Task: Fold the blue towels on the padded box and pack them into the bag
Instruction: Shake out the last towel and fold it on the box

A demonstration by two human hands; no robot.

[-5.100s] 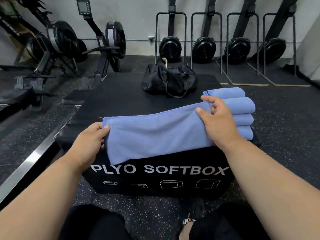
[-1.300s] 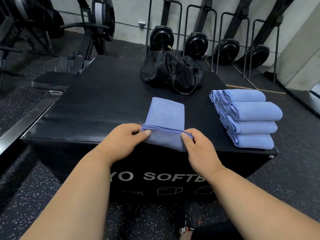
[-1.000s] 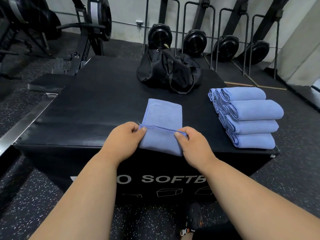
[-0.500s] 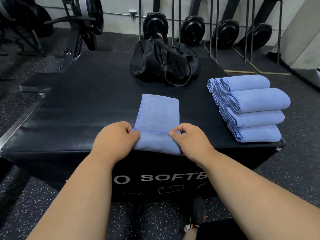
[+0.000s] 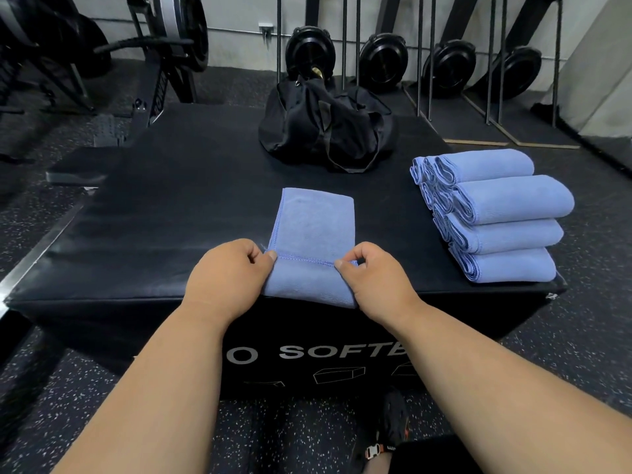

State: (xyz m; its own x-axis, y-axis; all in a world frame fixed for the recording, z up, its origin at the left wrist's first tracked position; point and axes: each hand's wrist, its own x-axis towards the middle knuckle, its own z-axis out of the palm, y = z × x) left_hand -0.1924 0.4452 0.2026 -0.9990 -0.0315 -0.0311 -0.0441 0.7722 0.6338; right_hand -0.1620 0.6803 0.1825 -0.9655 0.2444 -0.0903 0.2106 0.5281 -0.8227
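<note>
Blue towel (image 5: 314,234) folded into a narrow strip, lying flat on the padded box (image 5: 171,213) near the middle of the front edge, long axis running front to back. Near end doubled over, stitched hem crossing the strip from side to side, folded lip reaching just past the front edge.

Left hand (image 5: 227,277) at the left end of that hem, thumb and forefinger pinching the cloth, other fingers curled. Right hand (image 5: 374,278) at the right end of the hem, pinching likewise. Hands apart, the width of the strip between them, both resting low on the box top.

Stack of folded towels (image 5: 496,217) at the front right corner of the box, four rolls deep from back to front, looped ends facing left, well apart from the strip in hand.

Black bag (image 5: 325,131) slumped toward the back edge, slightly right of centre, straps drooping over its front; whether open cannot be told.

White lettering on the front face of the box, partly hidden behind the forearms. Speckled rubber floor (image 5: 588,336) around the box. Rowing machines (image 5: 164,46) beyond the back left corner, more stood upright along the wall (image 5: 448,66) behind the bag. Shoe (image 5: 393,425) on the floor below the front face.
</note>
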